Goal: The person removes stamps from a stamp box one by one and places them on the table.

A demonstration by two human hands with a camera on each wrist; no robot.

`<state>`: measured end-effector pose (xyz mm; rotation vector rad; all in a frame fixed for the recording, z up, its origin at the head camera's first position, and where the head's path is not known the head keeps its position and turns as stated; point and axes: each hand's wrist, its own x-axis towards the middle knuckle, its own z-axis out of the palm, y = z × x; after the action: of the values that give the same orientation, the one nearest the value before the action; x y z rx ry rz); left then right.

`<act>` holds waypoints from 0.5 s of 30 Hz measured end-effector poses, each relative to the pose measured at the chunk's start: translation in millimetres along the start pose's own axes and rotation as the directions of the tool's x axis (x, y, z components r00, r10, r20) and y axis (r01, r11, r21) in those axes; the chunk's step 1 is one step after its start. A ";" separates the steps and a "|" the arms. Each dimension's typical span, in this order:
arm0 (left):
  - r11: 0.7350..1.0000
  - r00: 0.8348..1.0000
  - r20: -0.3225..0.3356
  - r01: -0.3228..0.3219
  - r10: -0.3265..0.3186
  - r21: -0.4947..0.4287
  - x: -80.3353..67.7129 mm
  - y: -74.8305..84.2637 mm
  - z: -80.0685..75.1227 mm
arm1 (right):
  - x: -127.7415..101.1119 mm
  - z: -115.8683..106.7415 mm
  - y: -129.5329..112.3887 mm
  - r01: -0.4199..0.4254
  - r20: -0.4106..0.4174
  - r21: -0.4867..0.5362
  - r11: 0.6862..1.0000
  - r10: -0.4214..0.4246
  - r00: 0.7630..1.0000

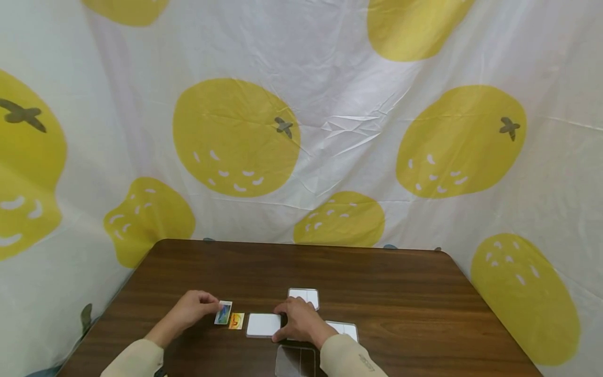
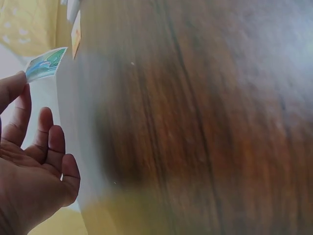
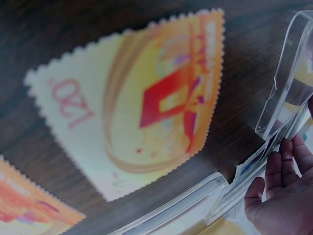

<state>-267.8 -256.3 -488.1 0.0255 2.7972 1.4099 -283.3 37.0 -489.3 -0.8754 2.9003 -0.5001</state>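
My left hand [image 1: 193,308] pinches a blue-green stamp [image 1: 223,313] between thumb and forefinger; in the left wrist view the stamp [image 2: 46,64] is held by one edge, the other fingers loosely curled. My right hand [image 1: 301,320] arches over the table beside a clear case with a white face [image 1: 264,325]. In the right wrist view its fingertips [image 3: 286,147] are right at the edge of a layered stack [image 3: 252,171] with a perforated rim. I cannot tell whether it grips the stack. An orange stamp [image 1: 236,321] lies between the left hand and the white-faced case.
More clear cases lie around the right hand: one behind [image 1: 305,295], one by the wrist [image 1: 346,330], one nearer me [image 1: 287,361]. In the right wrist view a stamp marked 120 [image 3: 142,105] and another orange stamp [image 3: 32,203] appear large. A fruit-print cloth [image 1: 348,131] hangs behind the wooden table [image 1: 414,309].
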 end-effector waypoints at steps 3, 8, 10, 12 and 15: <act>1.000 1.000 0.007 0.001 -0.001 0.008 -1.2 -2.7 -0.8 | 0.0 0.1 0.2 -0.001 0.001 -0.002 1.000 0.001 1.000; 0.999 1.000 0.003 0.027 -0.027 0.030 -0.7 -6.6 0.8 | -0.2 0.2 0.4 0.004 0.002 -0.008 1.000 -0.004 1.000; 0.999 0.999 0.001 0.032 -0.032 0.036 -0.5 -7.8 1.6 | -0.2 0.3 0.5 0.006 0.001 -0.009 1.000 -0.006 1.000; 0.999 1.000 -0.004 0.029 -0.029 0.039 -0.3 -9.2 2.3 | -0.2 0.6 0.7 0.006 -0.001 -0.010 1.000 -0.006 1.000; 0.998 1.000 -0.014 0.020 -0.020 0.054 -0.4 -11.0 3.4 | -0.4 0.8 0.8 0.007 -0.003 -0.009 1.000 -0.007 1.000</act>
<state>-267.4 -260.2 -499.0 -0.0115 2.8376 1.3353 -283.2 37.6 -490.3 -0.8876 2.9051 -0.4892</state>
